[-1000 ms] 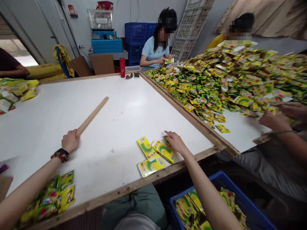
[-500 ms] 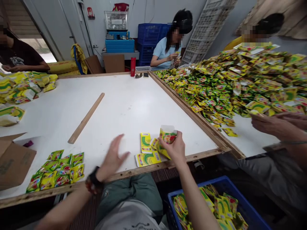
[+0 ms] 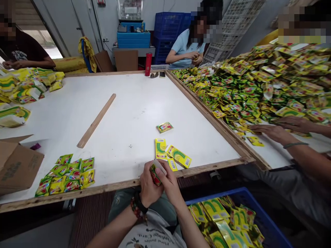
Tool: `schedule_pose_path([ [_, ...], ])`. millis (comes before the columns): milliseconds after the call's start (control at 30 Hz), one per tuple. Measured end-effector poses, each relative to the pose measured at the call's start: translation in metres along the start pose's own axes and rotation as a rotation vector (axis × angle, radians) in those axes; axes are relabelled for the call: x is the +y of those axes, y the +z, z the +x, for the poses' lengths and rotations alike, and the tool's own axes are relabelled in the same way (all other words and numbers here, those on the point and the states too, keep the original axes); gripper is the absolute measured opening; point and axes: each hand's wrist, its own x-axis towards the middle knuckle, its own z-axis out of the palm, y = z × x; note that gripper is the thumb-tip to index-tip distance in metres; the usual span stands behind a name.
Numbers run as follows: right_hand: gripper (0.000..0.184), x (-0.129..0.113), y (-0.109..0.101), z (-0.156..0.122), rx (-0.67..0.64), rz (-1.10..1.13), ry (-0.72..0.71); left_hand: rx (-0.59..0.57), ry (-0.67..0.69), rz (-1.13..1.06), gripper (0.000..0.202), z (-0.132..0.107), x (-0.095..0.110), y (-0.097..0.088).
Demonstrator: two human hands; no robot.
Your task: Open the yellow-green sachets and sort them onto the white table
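Both hands meet just above the front table edge, around a small yellow-green carton (image 3: 155,175) with a white flap standing up. My left hand (image 3: 149,186) wraps its left side, and my right hand (image 3: 169,182) grips the other side with the thumb near the flap. Much of the carton is hidden by fingers. Beyond my right hand lie several flat yellow cartons (image 3: 179,155) with green arcs and barcodes. Farther back, a single colourful carton (image 3: 164,127) rests on the white table (image 3: 129,117).
Green and yellow sachets (image 3: 68,175) lie front left beside a cardboard box (image 3: 19,167). A wooden strip (image 3: 97,120) crosses the table. At right, a wooden rim borders a large packet heap (image 3: 248,93) and a co-worker's hands (image 3: 281,132). Below sits a blue crate (image 3: 244,193) of cartons.
My left hand has swung right and closed on the carton; my right hand has brought it left and toward me. A carton now lies farther back, and the flat cartons have shifted.
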Motion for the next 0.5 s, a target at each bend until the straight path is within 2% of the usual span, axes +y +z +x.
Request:
schedule_pose_path([
  [100, 0.038, -0.001, -0.002, 0.003, 0.024, 0.232, 0.177, 0.073, 0.081, 0.088, 0.062, -0.001, -0.002, 0.002],
  [200, 0.046, -0.003, -0.006, 0.004, 0.047, 0.264, 0.206, 0.080, 0.170, 0.093, 0.061, 0.002, -0.002, 0.004],
  [267, 0.042, -0.004, -0.009, 0.002, 0.051, 0.174, 0.147, 0.064, 0.219, 0.049, 0.055, 0.004, -0.001, 0.004],
  [333, 0.035, -0.004, -0.012, -0.002, 0.034, 0.004, 0.017, 0.040, 0.225, 0.013, 0.049, 0.005, 0.000, 0.003],
  [433, 0.030, -0.002, -0.013, -0.008, -0.033, -0.273, -0.231, 0.001, 0.154, -0.004, 0.053, 0.004, 0.001, 0.000],
  [500, 0.029, -0.001, -0.011, -0.009, -0.022, -0.390, -0.321, -0.065, 0.089, 0.011, 0.054, 0.004, 0.002, -0.001],
])
